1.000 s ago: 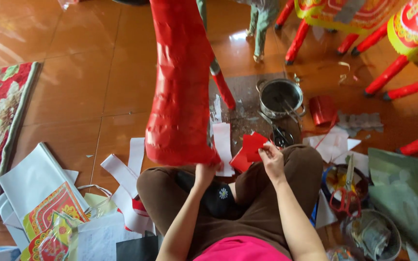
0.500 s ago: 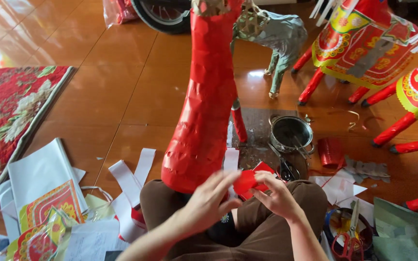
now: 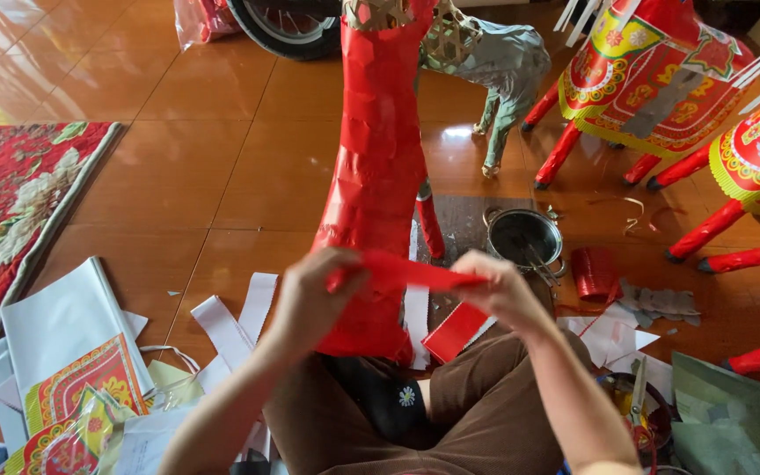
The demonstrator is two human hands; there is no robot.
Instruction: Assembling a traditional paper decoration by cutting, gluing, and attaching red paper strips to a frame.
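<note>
The left hand is curled, pinching one end of a red paper strip; the right hand grips the other end. The glossy strip stretches level before the tall red paper-covered figure, above the lap.

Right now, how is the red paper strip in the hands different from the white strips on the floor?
The red paper strip is held stretched between the left hand and right hand; the white strips lie loose on the tiled floor. The red one looks glossy, the white ones matte. Both are narrow cut paper.
</note>
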